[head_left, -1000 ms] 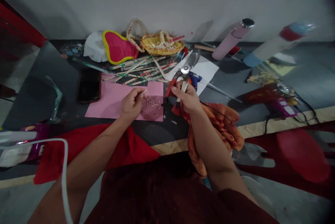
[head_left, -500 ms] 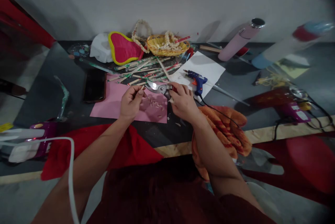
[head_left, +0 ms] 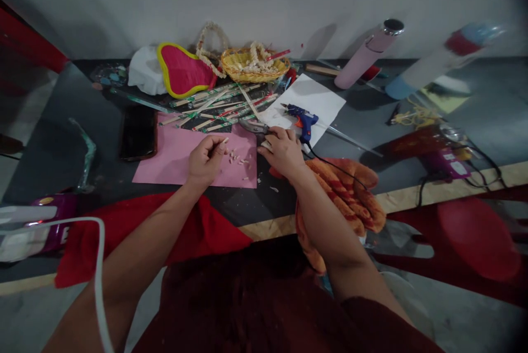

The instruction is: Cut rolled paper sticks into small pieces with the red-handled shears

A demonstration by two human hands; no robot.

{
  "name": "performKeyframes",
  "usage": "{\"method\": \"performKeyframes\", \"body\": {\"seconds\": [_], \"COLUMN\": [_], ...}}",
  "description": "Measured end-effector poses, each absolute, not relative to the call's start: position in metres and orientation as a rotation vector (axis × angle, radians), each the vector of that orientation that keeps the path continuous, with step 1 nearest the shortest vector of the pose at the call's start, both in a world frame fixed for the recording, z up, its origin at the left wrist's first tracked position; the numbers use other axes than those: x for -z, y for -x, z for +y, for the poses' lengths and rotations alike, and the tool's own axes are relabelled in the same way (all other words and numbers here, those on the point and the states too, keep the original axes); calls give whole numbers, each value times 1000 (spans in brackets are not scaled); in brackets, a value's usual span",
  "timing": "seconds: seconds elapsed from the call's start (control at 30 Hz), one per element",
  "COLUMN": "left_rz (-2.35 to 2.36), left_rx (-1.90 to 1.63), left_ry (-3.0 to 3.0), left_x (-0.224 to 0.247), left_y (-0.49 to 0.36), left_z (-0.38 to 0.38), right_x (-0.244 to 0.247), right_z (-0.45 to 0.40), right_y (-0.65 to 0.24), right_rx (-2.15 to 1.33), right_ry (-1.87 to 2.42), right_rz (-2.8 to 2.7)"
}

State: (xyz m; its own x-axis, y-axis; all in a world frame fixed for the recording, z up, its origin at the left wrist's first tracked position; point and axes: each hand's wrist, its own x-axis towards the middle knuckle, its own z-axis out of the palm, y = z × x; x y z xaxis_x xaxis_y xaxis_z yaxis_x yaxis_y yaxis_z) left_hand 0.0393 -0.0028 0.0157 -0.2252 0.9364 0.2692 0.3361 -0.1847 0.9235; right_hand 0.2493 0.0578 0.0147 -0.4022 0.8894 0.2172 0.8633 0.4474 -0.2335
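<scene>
Jutting from left grip [head_left: 204,163]: pale stick [head_left: 225,140]

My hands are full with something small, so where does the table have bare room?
Free: bare table between the phone and the bent plastic wrapper; also the pink paper between phone and left hand. Crowded: beyond that hand and the right hand, with sticks, the basket and the glue gun.
</scene>
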Motion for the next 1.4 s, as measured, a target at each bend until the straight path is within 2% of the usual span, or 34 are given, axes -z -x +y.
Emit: {"method": "performKeyframes", "body": {"seconds": [0.33, 0.77, 1.0, 1.4], "left_rz": [1550, 1537, 1564, 1551], "left_rx": [-1420, -1417, -1318, -1199], "left_ry": [-1495, -1523, -1631, -1801], "left_x": [-7, -7, -9, -12], "left_y": [-37, -38, -40, -44], "left_z": [0, -1, -3, -7], "right_x": [-20, -13, -20, -21], "right_z": [49, 42, 44, 40], "right_y": [-230, -207, -212, -210], "right_rx": [-201, -88, -339, -501], "right_ry": [1049, 1171, 993, 940], "right_rz": [-2535, -2634, -2436, -2313]}}
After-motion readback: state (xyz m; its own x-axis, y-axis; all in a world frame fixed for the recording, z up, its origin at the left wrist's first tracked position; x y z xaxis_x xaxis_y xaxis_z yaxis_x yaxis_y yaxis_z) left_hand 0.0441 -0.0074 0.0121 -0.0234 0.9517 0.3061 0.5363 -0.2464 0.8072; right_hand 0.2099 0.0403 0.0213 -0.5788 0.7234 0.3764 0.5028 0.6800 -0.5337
